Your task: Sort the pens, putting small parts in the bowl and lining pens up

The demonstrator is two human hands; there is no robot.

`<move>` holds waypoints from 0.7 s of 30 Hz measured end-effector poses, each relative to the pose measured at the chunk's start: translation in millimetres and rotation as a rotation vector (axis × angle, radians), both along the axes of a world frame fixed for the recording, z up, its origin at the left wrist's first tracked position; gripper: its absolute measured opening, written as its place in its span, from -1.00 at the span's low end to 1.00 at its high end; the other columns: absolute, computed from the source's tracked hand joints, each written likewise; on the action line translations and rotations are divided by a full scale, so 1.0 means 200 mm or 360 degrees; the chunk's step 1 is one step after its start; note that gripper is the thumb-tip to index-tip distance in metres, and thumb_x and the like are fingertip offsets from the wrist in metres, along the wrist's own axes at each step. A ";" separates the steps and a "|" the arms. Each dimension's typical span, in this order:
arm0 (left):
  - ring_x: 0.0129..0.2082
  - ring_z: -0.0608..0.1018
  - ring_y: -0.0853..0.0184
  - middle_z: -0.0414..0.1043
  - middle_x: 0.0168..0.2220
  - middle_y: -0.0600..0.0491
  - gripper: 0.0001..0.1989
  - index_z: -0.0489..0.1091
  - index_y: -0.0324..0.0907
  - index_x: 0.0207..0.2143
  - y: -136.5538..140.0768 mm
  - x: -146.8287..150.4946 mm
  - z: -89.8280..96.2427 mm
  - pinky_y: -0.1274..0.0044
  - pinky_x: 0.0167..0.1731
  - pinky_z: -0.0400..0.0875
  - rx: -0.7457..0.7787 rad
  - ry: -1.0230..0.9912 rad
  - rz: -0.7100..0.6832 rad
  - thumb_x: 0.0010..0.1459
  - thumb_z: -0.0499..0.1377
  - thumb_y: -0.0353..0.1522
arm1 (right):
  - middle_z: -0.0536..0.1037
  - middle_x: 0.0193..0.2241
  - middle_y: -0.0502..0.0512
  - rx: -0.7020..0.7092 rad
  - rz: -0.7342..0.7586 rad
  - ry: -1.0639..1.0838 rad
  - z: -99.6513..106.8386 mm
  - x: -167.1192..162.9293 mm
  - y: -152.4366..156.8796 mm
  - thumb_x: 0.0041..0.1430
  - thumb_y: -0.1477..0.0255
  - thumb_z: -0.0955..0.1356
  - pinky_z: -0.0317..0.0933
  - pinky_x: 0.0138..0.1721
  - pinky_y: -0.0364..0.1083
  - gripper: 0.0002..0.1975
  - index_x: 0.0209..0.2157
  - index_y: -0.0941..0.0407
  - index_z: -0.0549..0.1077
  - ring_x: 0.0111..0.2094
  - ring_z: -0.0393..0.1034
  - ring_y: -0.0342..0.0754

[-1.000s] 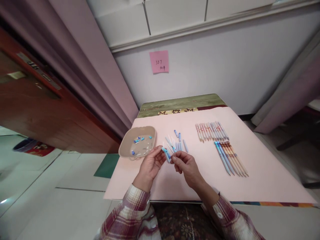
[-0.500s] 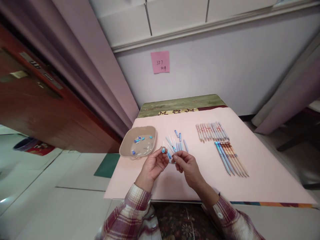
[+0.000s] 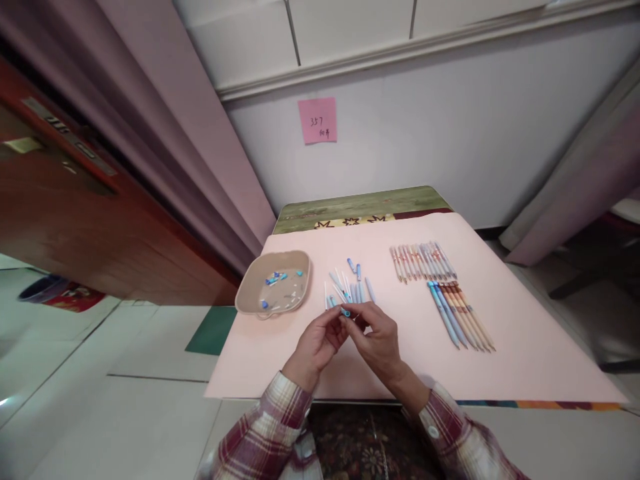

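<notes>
My left hand (image 3: 320, 343) and my right hand (image 3: 376, 335) meet over the near middle of the table, both with fingers pinched. Between their fingertips is a short blue pen barrel piece (image 3: 345, 311), its round end turned towards me. Whether a smaller part is also held there is hidden by the fingers. Just beyond my hands lie thin white refills (image 3: 340, 279) and pale blue pen barrels (image 3: 359, 292). Two darker blue barrel pieces (image 3: 355, 269) rest a little farther back.
A beige basin (image 3: 240, 293) on the left holds small blue and white parts. Right of centre, a row of patterned pens (image 3: 423, 260) lies above another row of blue and tan pens (image 3: 460, 317). Pink sheeting (image 3: 520, 347) covers the table.
My left hand has moved right with the blue pen barrel piece and now meets my right hand. The piece has tilted and sits between both sets of fingertips. The view has shifted slightly.
</notes>
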State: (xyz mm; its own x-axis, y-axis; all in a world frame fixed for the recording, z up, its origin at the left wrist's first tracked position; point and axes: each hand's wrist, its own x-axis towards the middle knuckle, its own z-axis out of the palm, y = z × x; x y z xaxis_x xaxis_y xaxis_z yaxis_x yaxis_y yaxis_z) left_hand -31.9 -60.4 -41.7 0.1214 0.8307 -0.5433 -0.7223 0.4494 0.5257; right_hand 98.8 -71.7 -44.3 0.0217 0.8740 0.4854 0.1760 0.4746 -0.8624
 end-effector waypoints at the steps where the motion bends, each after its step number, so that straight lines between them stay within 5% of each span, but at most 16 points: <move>1: -0.45 0.57 0.41 0.54 -0.45 0.01 -0.90 0.44 -0.31 -0.36 0.00 0.00 -0.01 0.61 -0.36 0.46 -0.0031 -0.0020 0.0004 0.02 0.29 -0.52 | 0.51 -0.38 0.04 0.0058 -0.0022 -0.0060 0.00 0.00 0.00 0.15 0.51 0.36 0.31 -0.37 -0.13 -0.78 -0.15 0.06 0.52 -0.40 0.40 -0.12; 13: -0.63 0.52 0.51 0.48 -0.56 0.07 -0.93 0.37 -0.32 -0.41 0.01 0.00 -0.01 0.73 -0.55 0.43 -0.0245 -0.0043 0.0125 0.10 0.23 -0.55 | 0.53 -0.41 0.06 0.0025 -0.0026 0.0028 0.01 0.00 -0.01 0.13 0.48 0.38 0.31 -0.38 -0.11 -0.79 -0.18 0.02 0.56 -0.43 0.38 -0.09; 21: -0.51 0.58 0.42 0.52 -0.50 0.04 -0.81 0.38 -0.29 -0.37 0.00 -0.02 0.01 0.64 -0.45 0.49 0.0160 0.0301 0.0185 -0.01 0.34 -0.44 | 0.49 -0.47 0.02 -0.0326 -0.0068 0.0369 -0.01 0.00 -0.01 0.06 0.35 0.43 0.27 -0.41 -0.10 -0.84 -0.27 0.05 0.51 -0.49 0.32 -0.10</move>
State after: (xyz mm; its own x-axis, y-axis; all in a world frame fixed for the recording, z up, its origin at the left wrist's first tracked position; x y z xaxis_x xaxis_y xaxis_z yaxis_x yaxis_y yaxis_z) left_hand -36.7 -60.5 -40.6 -0.0744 0.8843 -0.4610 -0.6506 0.3073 0.6945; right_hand 97.9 -73.4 -46.0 0.1498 0.9491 0.2772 -0.0205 0.2833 -0.9588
